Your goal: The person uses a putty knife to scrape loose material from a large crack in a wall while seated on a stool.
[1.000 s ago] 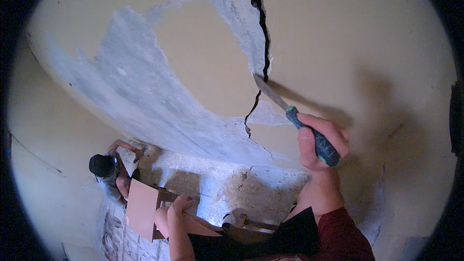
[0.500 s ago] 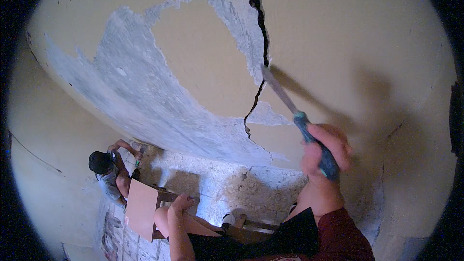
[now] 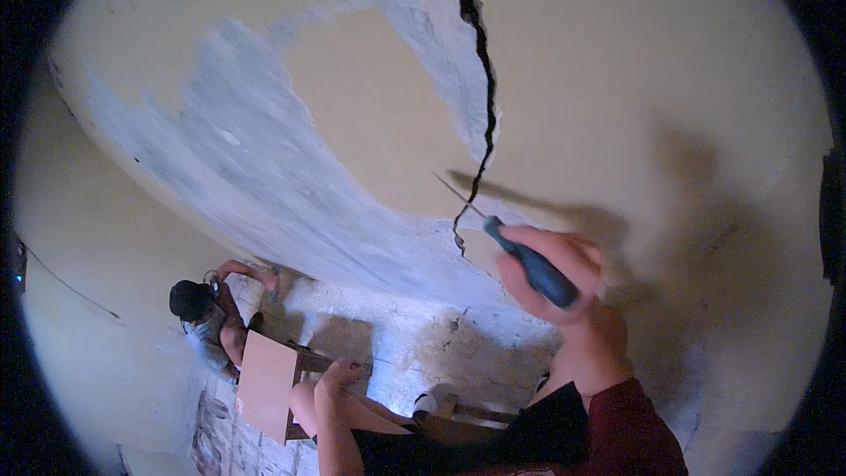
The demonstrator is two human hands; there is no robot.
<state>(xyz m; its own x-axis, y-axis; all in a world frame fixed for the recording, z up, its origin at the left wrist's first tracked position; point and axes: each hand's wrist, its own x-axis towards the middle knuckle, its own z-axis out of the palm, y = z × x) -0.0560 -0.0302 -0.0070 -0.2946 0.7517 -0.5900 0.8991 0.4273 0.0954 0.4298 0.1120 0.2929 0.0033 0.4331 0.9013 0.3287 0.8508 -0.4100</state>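
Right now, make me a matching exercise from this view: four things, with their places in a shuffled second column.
Things
1. metal-bladed scraper with a dark blue-green handle
2. jagged black crack
3. flat pink rectangular board
4. rounded black cap

Places
A. on the crouching co-worker
B. running down the beige wall
C. in the right hand
D. left of the left hand

Pairs: 1-C, 2-B, 3-D, 4-A

I have right grip (image 3: 564, 253) raised in front, fingers (image 3: 542, 241) curled tight, right forearm (image 3: 603, 353) bare; left grip (image 3: 341, 375) low beside left knee (image 3: 302, 401).
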